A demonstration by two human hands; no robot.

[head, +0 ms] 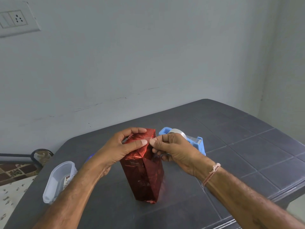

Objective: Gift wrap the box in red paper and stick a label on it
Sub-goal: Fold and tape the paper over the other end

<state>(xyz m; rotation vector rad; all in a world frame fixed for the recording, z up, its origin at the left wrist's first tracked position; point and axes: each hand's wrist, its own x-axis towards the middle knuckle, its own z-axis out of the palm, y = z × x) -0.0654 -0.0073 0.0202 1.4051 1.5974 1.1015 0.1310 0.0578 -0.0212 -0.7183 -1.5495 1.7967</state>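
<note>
A tall box wrapped in shiny red paper [143, 176] stands upright on the dark grey table [247, 146]. My left hand [120, 146] grips its top end, thumb and fingers pressing the folded flaps down. My right hand [175, 151] meets it from the right, pinching a short strip of clear tape [148, 139] against the top fold next to the left thumb. A thread bracelet circles the right wrist. Whether any label is on the box cannot be seen.
A blue tape dispenser [196, 141] with a clear roll sits just behind my right hand. A clear plastic container [57, 179] lies near the table's left edge, partly behind my left forearm. A wall rises behind the table; patterned floor shows at the left.
</note>
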